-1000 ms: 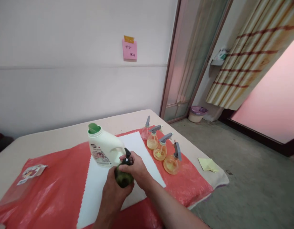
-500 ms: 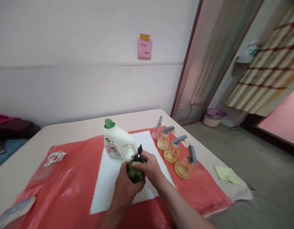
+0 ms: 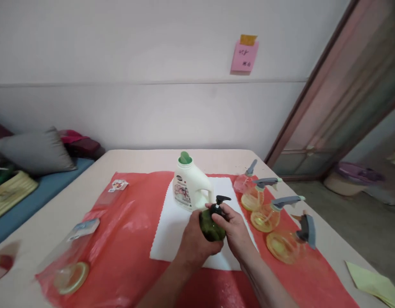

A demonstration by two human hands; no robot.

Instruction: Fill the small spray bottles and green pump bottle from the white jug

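Dark-green, rounded pump bottle with a black pump head is held up between both hands, just in front of the cream-white, handled plastic jug and to its right. The left hand keeps its grip curled around the bottle's body; the right hand has a narrow grip, fingers closed about the black neck. Right of the jug stand four rounded, see-through spray bottles with grey triggers; beneath it lies a white, scallop-edged sheet.
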